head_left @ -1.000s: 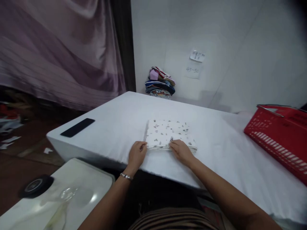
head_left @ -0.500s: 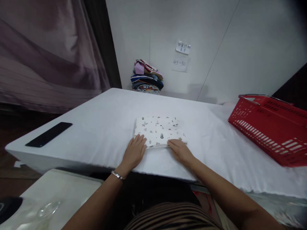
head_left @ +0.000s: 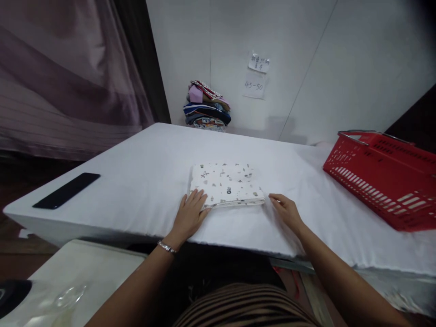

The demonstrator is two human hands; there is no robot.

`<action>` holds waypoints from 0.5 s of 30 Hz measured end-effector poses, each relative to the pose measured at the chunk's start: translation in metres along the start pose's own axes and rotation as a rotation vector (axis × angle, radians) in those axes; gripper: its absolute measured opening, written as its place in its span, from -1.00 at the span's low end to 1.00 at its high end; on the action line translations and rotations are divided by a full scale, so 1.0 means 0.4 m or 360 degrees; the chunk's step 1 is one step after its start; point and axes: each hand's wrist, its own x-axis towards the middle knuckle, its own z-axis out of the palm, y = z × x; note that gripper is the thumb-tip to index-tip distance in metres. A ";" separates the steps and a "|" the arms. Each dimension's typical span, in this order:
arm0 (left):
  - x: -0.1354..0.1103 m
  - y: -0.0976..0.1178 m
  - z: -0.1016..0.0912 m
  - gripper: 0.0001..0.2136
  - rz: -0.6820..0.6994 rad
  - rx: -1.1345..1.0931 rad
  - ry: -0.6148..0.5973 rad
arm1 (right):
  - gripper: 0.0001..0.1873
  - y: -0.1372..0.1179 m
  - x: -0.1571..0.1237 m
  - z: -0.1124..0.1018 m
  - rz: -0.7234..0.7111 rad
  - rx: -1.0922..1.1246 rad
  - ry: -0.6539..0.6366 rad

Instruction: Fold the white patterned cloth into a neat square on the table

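Observation:
A folded white cloth (head_left: 223, 184) with a small scattered print lies flat on the white-covered table (head_left: 143, 168), its layered edge towards me. My left hand (head_left: 190, 211) rests with fingers extended on the cloth's near left corner; a bracelet (head_left: 166, 246) circles that wrist. Just off the near right corner, my right hand (head_left: 286, 210) hovers close to the tabletop, holding nothing, its fingers loosely bent and thumb apart. A small gap separates it from the cloth.
A red plastic basket (head_left: 381, 181) stands at the right. A black flat object (head_left: 66, 190) lies on the left. Several folded fabrics (head_left: 207, 109) are stacked by the wall at the back, below paper notes (head_left: 254, 86). A pale surface (head_left: 91, 272) sits lower left.
My right hand has come off the cloth's near edge and moved right, beyond its corner. My left hand stays on the left corner, and the cloth lies in about the same place.

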 end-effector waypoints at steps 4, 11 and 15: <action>-0.001 -0.001 0.004 -0.59 0.0011 -0.0003 0.0029 | -0.66 -0.012 0.010 0.020 0.0001 0.0027 -0.0122; -0.001 0.005 -0.003 -0.61 0.0001 0.0013 0.0015 | -0.72 -0.018 0.035 0.033 -0.0183 -0.0207 -0.0153; -0.001 0.007 -0.005 -0.63 -0.0007 0.0015 0.0001 | -0.76 -0.002 0.026 0.035 -0.0170 -0.0296 -0.0163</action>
